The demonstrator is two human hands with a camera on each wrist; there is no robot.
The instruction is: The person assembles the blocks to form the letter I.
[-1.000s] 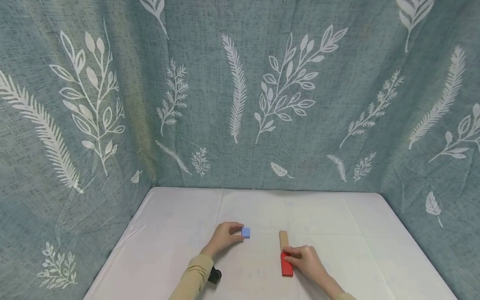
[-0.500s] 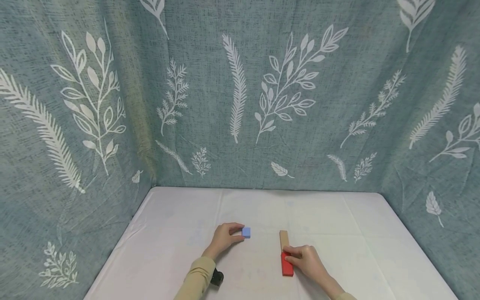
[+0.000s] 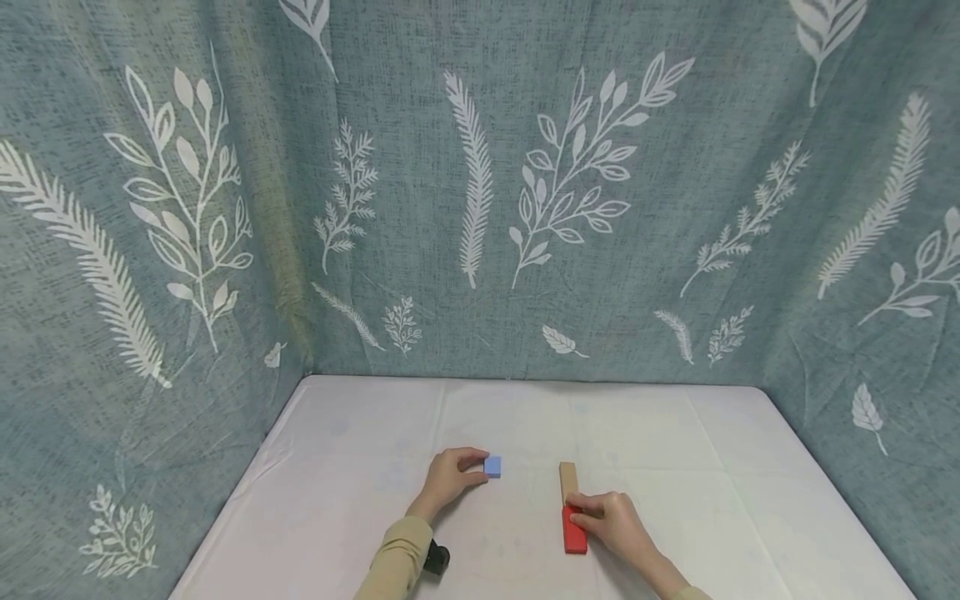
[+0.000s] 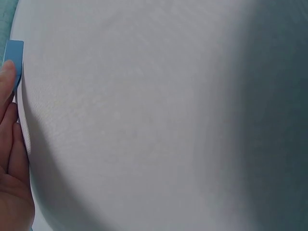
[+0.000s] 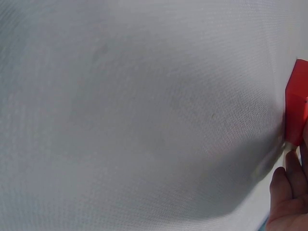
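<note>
In the head view, my left hand (image 3: 447,479) pinches a small blue block (image 3: 492,467) between thumb and fingertip on the white table. The left wrist view shows this blue block (image 4: 14,52) at its left edge, a fingertip against it. To the right, my right hand (image 3: 617,522) grips the far end of a red block (image 3: 575,540) with thumb and fingers. A plain wooden block (image 3: 568,480) lies in line beyond the red one; my fingertips hide where the two meet. At the right edge of the right wrist view, the red block (image 5: 295,103) sits by the fingers.
A white cloth covers the table (image 3: 675,475). Blue-green curtain (image 3: 420,208) with white leaf prints hangs behind it and along both sides. A black device (image 3: 437,558) sits at my left wrist, beside the beige sleeve (image 3: 397,558).
My left forearm has shifted slightly to the right. Both hands keep their holds, and the blocks stay in place.
</note>
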